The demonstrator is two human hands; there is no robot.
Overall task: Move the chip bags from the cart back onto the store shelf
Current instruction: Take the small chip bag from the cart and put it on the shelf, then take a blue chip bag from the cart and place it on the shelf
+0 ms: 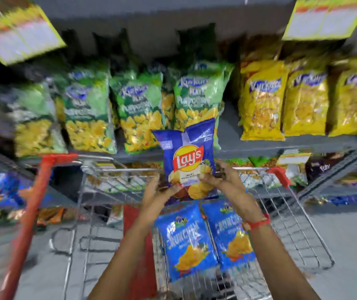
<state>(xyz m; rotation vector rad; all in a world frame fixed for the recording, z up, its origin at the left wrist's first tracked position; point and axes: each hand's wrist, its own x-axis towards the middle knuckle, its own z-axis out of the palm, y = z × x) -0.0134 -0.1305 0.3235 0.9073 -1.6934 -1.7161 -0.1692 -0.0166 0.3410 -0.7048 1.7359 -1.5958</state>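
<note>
A dark blue Lay's bag [187,156] stands upright above the wire cart [292,215], held by its bottom edge. My left hand [158,195] grips its lower left corner and my right hand [223,180] grips its lower right. The bag's top overlaps the front of the grey store shelf [259,146]. Two light blue chip bags [187,243] [231,232] lie side by side in the cart below my wrists. The whole view is motion-blurred.
Green snack bags [138,113] fill the shelf's left and middle, yellow ones [303,100] its right, with a bare gap [230,128] between. The cart's red handle [30,224] runs down the left. Lower shelves hold more packets. Price cards [17,33] hang overhead.
</note>
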